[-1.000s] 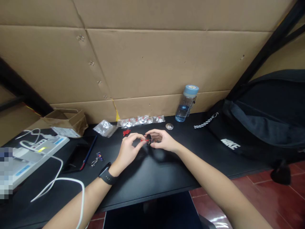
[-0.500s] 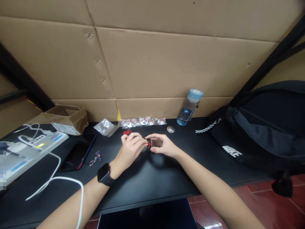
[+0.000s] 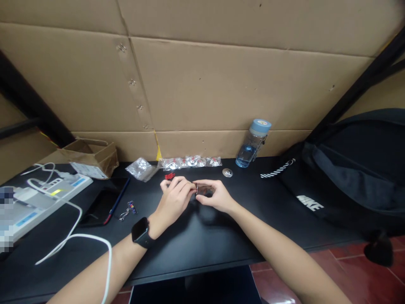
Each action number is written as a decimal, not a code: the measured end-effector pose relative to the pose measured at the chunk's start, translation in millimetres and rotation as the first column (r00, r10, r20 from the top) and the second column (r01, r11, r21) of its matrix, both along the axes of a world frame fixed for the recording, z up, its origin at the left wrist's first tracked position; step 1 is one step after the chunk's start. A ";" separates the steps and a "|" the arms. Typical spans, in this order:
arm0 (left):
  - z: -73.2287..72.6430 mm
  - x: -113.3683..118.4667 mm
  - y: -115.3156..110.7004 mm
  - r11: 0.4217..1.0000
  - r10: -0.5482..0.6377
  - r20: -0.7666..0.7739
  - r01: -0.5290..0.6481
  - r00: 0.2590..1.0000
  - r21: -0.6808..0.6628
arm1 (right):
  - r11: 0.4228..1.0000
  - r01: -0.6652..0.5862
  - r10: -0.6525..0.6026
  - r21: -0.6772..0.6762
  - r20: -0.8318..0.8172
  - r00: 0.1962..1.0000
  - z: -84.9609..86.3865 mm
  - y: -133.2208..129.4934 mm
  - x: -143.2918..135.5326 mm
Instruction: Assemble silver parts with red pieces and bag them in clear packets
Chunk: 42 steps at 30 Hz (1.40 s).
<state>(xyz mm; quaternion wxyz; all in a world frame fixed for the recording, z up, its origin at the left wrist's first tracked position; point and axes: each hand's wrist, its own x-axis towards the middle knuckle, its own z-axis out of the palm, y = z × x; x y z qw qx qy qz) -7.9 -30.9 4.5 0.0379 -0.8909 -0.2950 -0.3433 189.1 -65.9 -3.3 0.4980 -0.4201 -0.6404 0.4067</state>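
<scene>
Between my two hands is a small round metal disc (image 3: 197,189), turned nearly edge-on. My right hand (image 3: 219,196) grips its rim between thumb and fingers. The fingertips of my left hand (image 3: 177,195) are pinched together against the disc's other face; what they hold there is hidden. A little bundle of red cord (image 3: 169,176) lies just behind my left hand. Beyond my right hand a similar silver disc (image 3: 227,172) rests flat on the black table (image 3: 202,245). Several such discs in clear wrappers (image 3: 193,161) are lined up along the cardboard wall.
At the left are a power strip (image 3: 47,207) with white cables (image 3: 81,211), a phone (image 3: 106,202), a keychain (image 3: 128,210), an open paper box (image 3: 91,158) and crumpled clear plastic (image 3: 141,169). A water bottle (image 3: 252,143) and a black backpack (image 3: 348,169) stand at the right.
The disc has turned from showing its face with red cord to nearly edge-on. The red at its middle is now hidden. Both hands stay in almost the same place.
</scene>
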 end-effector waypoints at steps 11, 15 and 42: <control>-6.6 2.0 0.3 0.997 -0.020 0.026 0.022 0.999 -0.071 | 0.999 0.037 -0.038 -0.008 -0.004 0.999 -5.6 -0.9 -5.9; -8.7 -1.7 3.8 0.995 -0.006 0.047 0.011 0.999 -0.103 | 0.998 0.029 -0.031 -0.062 -0.027 0.999 -5.3 0.3 -5.4; -4.1 -9.3 12.1 0.914 -0.312 -0.040 0.288 0.949 -0.285 | 0.958 0.084 -0.209 0.274 0.465 0.860 8.9 2.6 19.7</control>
